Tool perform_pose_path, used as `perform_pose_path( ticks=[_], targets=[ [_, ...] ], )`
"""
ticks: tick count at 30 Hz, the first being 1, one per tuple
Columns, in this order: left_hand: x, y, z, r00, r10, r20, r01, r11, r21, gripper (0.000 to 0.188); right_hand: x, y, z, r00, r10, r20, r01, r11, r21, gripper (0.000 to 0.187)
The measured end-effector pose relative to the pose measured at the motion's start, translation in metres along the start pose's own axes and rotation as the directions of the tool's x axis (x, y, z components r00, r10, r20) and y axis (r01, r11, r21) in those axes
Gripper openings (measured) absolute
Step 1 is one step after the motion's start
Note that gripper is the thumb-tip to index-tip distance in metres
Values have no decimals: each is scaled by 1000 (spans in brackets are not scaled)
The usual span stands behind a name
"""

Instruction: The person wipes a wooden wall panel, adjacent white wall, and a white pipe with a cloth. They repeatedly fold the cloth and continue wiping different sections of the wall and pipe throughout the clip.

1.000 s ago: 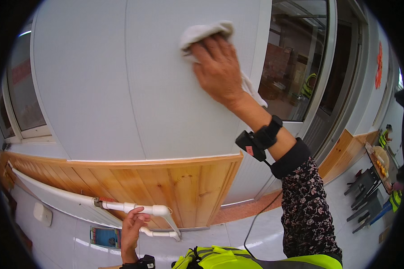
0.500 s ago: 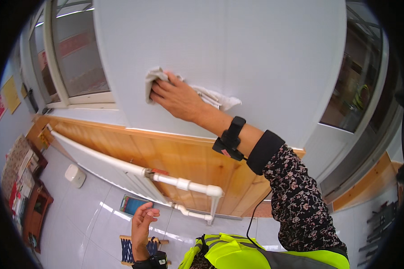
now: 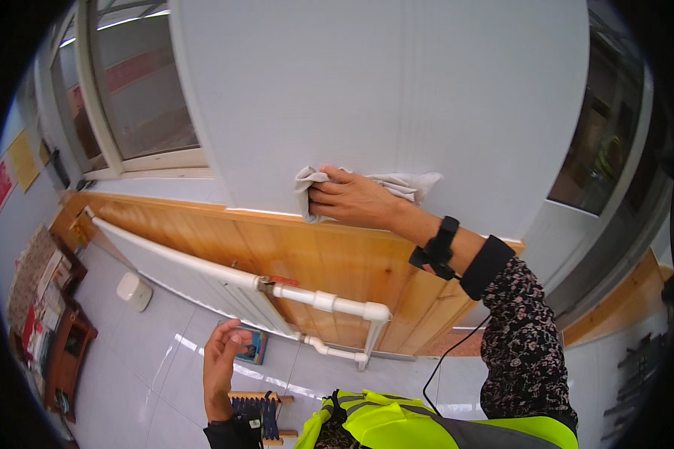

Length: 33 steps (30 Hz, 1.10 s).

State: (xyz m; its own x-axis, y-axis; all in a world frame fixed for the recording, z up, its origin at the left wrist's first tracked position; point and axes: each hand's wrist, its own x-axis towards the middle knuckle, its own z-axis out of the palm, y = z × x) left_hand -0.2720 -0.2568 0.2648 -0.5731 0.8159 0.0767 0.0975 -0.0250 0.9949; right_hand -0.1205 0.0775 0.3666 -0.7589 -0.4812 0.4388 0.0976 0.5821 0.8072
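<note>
Right hand (image 3: 350,200) pressed a crumpled cloth (image 3: 404,184) flat against the white wall (image 3: 397,90) just above the wood panel (image 3: 292,254) — left hand (image 3: 221,359) hung open, holding nothing — wall looked clean, wiping seemingly near its lower edge.

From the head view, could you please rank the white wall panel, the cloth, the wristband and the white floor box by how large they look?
Largest to smallest:
1. white wall panel
2. cloth
3. white floor box
4. wristband

The box and wristband look close in size, and the box lies farther from the camera, so their order is unsure.
</note>
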Motion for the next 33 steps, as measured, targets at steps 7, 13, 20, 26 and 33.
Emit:
perform_pose_path(
  ticks=[7,13,20,26,33],
  targets=[
    [68,12,76,921,109,374,-93,994,-61,33,-104,37,-100,979,87,186,-89,996,1,29],
    [91,25,137,819,106,564,-58,993,-102,34,-137,56,-179,782,618,82,-593,777,-210,29],
    [88,37,183,745,196,638,-89,976,-197,34,-104,-7,-188,-35,752,658,-71,-659,749,34],
    [73,46,196,778,220,588,61,906,-419,47,-74,-48,-140,234,506,830,117,-862,493,37],
    [62,45,174,892,187,412,-37,938,-344,37,-54,-62,-108,465,335,820,112,-940,321,42]
  ],
)
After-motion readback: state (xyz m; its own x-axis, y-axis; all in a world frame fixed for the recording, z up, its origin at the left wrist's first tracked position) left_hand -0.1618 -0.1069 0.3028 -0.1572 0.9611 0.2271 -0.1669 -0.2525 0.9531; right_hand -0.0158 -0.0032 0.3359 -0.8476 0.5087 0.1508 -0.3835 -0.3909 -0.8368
